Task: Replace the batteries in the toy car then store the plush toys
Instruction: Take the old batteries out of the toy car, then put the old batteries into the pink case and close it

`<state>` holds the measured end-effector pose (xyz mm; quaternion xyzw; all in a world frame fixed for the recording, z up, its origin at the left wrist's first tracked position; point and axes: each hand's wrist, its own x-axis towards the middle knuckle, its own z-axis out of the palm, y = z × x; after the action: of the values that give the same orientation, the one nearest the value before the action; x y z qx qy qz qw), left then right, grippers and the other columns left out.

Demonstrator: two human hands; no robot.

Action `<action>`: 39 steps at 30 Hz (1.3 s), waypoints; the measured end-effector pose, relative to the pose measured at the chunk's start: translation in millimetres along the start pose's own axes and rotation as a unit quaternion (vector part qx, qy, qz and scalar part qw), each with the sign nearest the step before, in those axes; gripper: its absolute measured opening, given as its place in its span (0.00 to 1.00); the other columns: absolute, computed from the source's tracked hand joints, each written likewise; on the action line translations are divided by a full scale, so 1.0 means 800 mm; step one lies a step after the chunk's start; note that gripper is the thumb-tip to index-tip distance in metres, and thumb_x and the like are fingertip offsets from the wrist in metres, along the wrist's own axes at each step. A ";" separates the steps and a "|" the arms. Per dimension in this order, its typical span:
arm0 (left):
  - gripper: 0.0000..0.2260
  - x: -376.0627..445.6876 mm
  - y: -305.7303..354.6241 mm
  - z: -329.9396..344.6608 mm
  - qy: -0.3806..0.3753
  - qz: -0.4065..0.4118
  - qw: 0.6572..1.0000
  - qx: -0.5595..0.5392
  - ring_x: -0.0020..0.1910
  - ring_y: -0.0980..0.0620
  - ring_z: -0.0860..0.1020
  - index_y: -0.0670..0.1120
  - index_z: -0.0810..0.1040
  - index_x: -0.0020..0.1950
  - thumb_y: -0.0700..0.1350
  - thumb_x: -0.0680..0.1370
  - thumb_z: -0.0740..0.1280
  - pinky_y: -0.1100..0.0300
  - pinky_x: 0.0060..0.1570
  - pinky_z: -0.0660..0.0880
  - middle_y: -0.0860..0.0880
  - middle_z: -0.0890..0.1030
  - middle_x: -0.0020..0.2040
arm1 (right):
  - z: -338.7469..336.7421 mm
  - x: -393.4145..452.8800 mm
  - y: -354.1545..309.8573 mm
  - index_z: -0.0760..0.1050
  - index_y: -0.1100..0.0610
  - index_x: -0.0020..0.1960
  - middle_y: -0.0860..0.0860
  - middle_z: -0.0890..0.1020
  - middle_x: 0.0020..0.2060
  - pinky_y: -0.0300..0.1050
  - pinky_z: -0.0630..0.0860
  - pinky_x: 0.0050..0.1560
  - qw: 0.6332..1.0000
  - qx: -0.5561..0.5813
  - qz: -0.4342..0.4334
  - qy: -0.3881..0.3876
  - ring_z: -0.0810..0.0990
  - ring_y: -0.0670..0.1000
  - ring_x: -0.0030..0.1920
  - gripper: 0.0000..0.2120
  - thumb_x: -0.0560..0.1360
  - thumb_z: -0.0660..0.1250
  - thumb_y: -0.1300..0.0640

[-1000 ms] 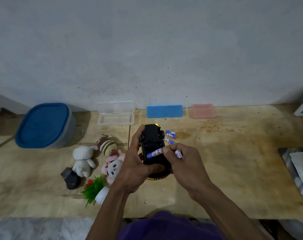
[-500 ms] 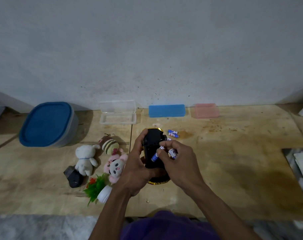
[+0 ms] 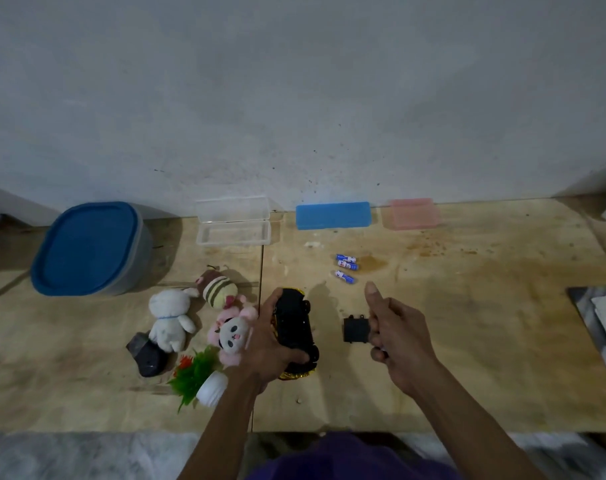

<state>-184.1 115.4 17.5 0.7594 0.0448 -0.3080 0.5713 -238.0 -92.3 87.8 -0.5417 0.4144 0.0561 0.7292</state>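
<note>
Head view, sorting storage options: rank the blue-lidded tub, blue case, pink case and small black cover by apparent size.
1. Blue-lidded tub
2. Blue case
3. Pink case
4. Black cover, smallest even though nearest the camera

In my left hand I grip the toy car upside down, its black underside facing up and a bit of gold body showing at the near end, while my right hand pinches the small black battery cover just right of the car. Three blue-and-white batteries lie loose on the table beyond the car, toward the wall. Left of the car the plush toys lie close together: a pink panda-faced one nearest, a striped bee behind it, and a white bear farther left.
</note>
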 end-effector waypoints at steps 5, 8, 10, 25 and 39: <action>0.53 0.029 -0.016 0.017 -0.023 0.005 0.998 0.062 0.65 0.54 0.68 0.50 0.59 0.79 0.26 0.61 0.79 0.59 0.54 0.75 0.66 0.68 0.62 | -0.004 -0.002 0.022 0.68 0.57 0.41 0.54 0.66 0.32 0.41 0.59 0.26 1.000 -0.017 0.004 0.017 0.61 0.48 0.27 0.20 0.74 0.71 0.42; 0.56 0.039 -0.020 0.014 -0.035 -0.012 0.994 0.103 0.70 0.50 0.67 0.50 0.57 0.80 0.31 0.59 0.82 0.47 0.63 0.77 0.60 0.69 0.68 | -0.004 -0.006 0.026 0.68 0.57 0.40 0.54 0.67 0.32 0.42 0.59 0.26 0.999 -0.018 -0.006 0.031 0.61 0.48 0.27 0.20 0.74 0.72 0.43; 0.58 0.044 -0.025 0.008 -0.035 -0.004 0.989 0.141 0.75 0.46 0.65 0.51 0.56 0.81 0.35 0.58 0.84 0.42 0.68 0.73 0.52 0.66 0.76 | -0.001 -0.009 0.029 0.68 0.58 0.39 0.51 0.69 0.29 0.42 0.59 0.26 0.999 -0.014 -0.016 0.040 0.61 0.49 0.26 0.20 0.74 0.72 0.44; 0.41 0.027 -0.013 -0.010 0.031 0.087 0.922 0.375 0.77 0.37 0.59 0.45 0.63 0.79 0.49 0.70 0.78 0.44 0.72 0.60 0.39 0.67 0.76 | -0.007 -0.025 0.072 0.84 0.47 0.46 0.45 0.77 0.34 0.39 0.65 0.32 0.978 -0.065 -0.122 0.157 0.69 0.47 0.29 0.05 0.72 0.75 0.47; 0.20 0.153 0.105 0.160 0.019 0.197 0.901 0.386 0.65 0.41 0.73 0.46 0.75 0.70 0.46 0.78 0.70 0.48 0.61 0.75 0.44 0.79 0.63 | -0.124 0.170 -0.010 0.84 0.50 0.37 0.44 0.75 0.25 0.39 0.67 0.36 0.965 -0.048 -0.077 0.246 0.72 0.51 0.30 0.08 0.71 0.76 0.47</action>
<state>-103.4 -63.0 4.1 0.9196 -0.2172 -0.1682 0.2810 -199.6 -228.7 -3.6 -0.6035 0.5353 -0.1153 0.5796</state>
